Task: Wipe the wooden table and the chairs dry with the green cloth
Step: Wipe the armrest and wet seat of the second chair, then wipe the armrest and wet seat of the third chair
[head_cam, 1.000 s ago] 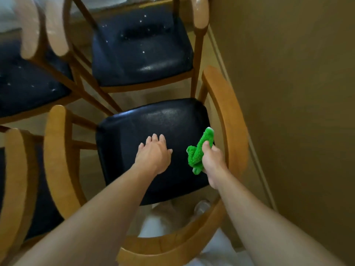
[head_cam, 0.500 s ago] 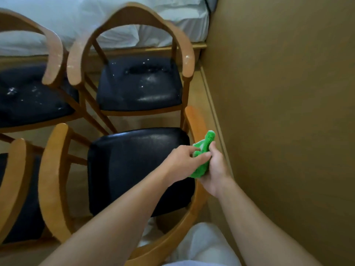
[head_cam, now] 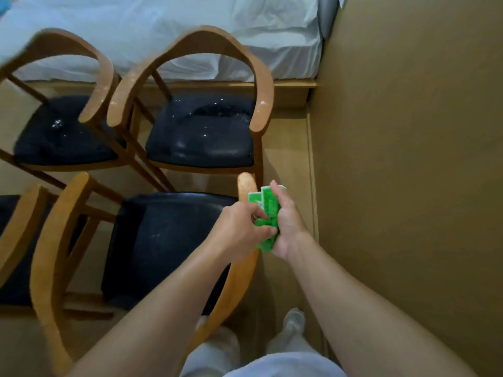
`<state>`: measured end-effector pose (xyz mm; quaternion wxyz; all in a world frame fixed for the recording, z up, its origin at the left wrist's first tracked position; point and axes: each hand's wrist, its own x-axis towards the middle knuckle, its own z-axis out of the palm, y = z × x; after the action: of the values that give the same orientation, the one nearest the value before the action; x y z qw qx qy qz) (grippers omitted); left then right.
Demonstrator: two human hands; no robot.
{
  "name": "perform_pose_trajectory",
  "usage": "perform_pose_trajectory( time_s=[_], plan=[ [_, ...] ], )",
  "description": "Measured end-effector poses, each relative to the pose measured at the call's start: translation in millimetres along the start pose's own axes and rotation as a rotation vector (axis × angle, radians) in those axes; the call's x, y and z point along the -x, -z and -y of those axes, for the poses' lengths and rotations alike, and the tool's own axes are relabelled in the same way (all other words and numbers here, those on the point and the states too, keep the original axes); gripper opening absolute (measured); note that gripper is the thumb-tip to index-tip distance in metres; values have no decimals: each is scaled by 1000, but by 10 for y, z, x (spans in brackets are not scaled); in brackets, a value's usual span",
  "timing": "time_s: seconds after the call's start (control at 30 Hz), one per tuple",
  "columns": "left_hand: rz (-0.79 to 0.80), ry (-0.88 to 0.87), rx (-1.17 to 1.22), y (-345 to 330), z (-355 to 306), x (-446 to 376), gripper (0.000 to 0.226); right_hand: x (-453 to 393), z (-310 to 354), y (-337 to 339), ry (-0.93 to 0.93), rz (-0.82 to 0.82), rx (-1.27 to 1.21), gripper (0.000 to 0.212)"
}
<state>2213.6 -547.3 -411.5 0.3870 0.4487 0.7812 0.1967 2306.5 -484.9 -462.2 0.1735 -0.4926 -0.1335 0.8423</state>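
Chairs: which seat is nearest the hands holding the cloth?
The near chair directly below the left hand and green cloth; its seat looks mostly dry, while the two far chairs' seats show droplets.

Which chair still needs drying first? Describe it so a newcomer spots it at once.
Start at the white bed along the far side, then follow the brown wall on the right. The far right chair stands beside that wall, right in front of the bed. Unlike the near chair under the hands, its dark seat is speckled with bright droplets and its wooden armrest ends carry white flecks.
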Motion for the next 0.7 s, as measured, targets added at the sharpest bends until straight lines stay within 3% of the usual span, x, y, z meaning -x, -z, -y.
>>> perform_pose_trajectory(
  time_s=[0.07,0.2,0.37,0.53,0.7],
  plan=[
    [-48,65,78,-26,-36,-43,15,-34,109,-28,-34,-5,42,46],
    [-118,264,366,15,-23,-176,9,-173,320,-164,-73,-19,27,45],
    [-27,410,545,199,-33,-422,16,-396,618,-282,-46,-7,39,41],
    [90,386,531,377,-157,-791,12,-703,1005,-295,-60,22,97,51],
    [-105,333,488,514,-366,-1311,9,-1187,1448,-377,-142,3,299,44]
  ],
)
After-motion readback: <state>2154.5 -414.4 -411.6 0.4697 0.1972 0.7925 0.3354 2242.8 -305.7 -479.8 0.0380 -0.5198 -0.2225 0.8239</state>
